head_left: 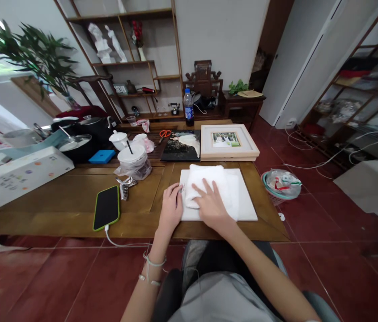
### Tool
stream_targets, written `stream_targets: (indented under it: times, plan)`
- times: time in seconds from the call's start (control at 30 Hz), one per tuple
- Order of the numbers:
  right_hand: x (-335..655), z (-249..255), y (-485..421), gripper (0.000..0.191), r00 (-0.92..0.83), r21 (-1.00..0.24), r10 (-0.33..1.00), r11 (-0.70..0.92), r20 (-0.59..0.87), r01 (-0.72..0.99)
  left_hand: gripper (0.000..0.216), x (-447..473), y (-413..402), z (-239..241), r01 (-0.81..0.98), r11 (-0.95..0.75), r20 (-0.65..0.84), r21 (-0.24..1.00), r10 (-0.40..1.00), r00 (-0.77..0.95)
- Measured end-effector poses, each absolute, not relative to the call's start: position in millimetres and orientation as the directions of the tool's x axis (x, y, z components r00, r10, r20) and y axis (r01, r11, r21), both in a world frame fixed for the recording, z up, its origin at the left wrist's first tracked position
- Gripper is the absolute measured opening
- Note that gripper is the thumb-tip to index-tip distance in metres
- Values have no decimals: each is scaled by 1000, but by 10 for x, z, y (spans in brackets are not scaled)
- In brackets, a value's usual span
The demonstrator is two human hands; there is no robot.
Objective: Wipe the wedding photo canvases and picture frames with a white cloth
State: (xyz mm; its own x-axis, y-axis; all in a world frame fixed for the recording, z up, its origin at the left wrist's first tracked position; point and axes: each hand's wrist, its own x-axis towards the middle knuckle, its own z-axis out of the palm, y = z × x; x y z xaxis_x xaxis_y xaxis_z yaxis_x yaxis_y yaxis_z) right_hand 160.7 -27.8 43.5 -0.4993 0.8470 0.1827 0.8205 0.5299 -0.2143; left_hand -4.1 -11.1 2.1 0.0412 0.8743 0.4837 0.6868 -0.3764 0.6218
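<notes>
A folded white towel [213, 173] lies on a flat white board [248, 206] at the front of the wooden table. My right hand [210, 203] rests flat on the towel with its fingers spread. At the board's left edge, my left hand [171, 206] has its fingers bent and close together, gripping the edge. A thin, paler white sheet [233, 197] shows beside the towel on the board. Small dark marks near my left fingertips are too small to read.
Behind the board lie a pale picture frame [254, 150], a dark picture panel [172, 152] and orange-handled scissors [165, 133]. A cola bottle [189, 109] stands farther back. To the left are a lidded cup [131, 154] and a charging phone [107, 207]. A bin [281, 183] stands right.
</notes>
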Motion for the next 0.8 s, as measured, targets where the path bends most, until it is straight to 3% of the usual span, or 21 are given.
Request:
stream_targets:
  times: [0.17,0.27,0.37,0.43,0.5,0.57,0.7,0.8]
  plan:
    - [1713,571,-565,41,-693,-336,698,706,179,623,37,-74,-88,29,657,-193,355,729,927,-122]
    - [2148,834,-799,45,-739,-439,666,697,104,567,36,-64,-80,35,623,-197,332,757,937,-107]
    - [2634,1020,-956,45,-573,-440,802,581,168,684,35,-43,-74,27,617,-190,331,763,936,-121]
    - [2859,1029,-981,41,-349,-375,880,457,322,807,34,-33,-70,17,625,-180,329,760,935,-131]
    - [2947,945,-945,35,-147,-300,837,346,528,889,32,-29,-68,9,626,-182,340,758,930,-141]
    - [2900,802,-875,32,-111,-246,769,333,629,911,30,-32,-71,12,598,-188,342,779,927,-156]
    - [2604,509,-767,39,-335,-247,834,471,439,847,27,-50,-83,52,461,-142,252,876,950,-186]
    - [2457,384,-750,46,-400,-257,846,499,353,828,29,-56,-76,110,278,-68,129,958,970,-208]
